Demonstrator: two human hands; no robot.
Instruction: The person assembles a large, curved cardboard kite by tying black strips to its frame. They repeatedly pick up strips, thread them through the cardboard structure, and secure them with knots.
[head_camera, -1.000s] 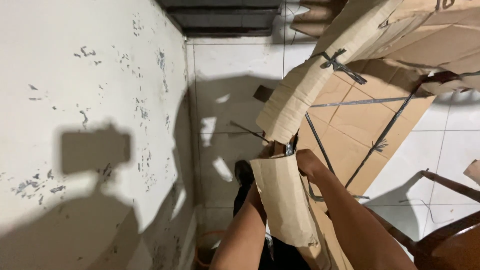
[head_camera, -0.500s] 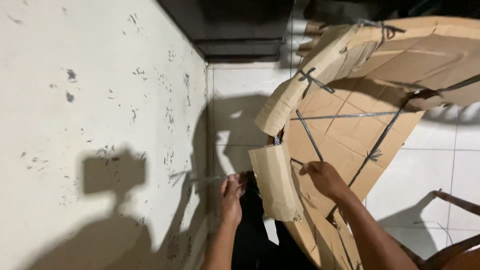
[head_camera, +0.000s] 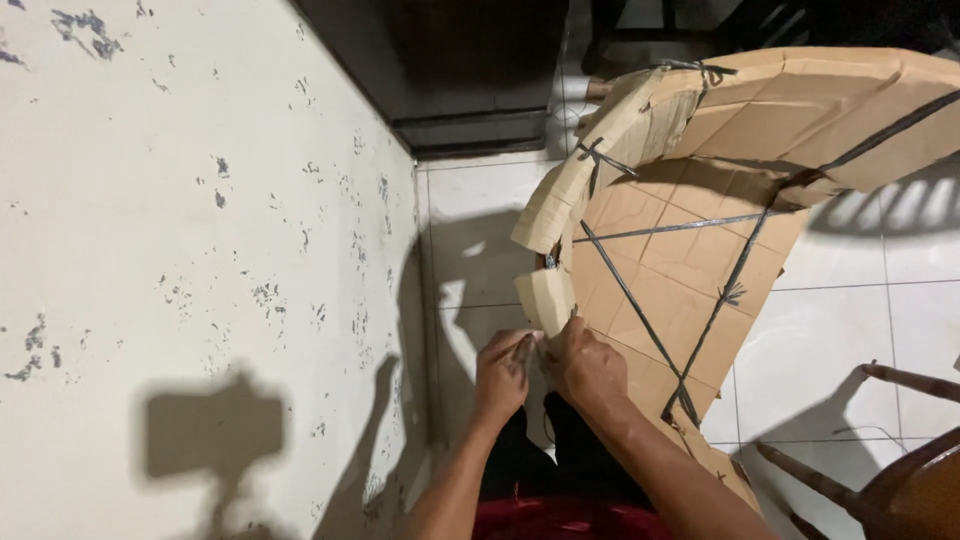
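A large piece of furniture wrapped in brown cardboard (head_camera: 690, 250) and tied with dark straps stands on the white tiled floor. A loose cardboard flap (head_camera: 545, 297) hangs at its left edge. My left hand (head_camera: 503, 372) and my right hand (head_camera: 583, 365) meet just below this flap, both with fingers closed on its lower edge. My forearms run down to the bottom of the view, over dark trousers.
A white wall (head_camera: 200, 260) with chipped paint fills the left side, with a shadow on it. A dark doorway (head_camera: 450, 70) lies at the top. Part of a wooden chair (head_camera: 900, 480) shows at the lower right.
The view has tilted up and closer. My hands, apart before with the right one on the cardboard, have come together under the flap.
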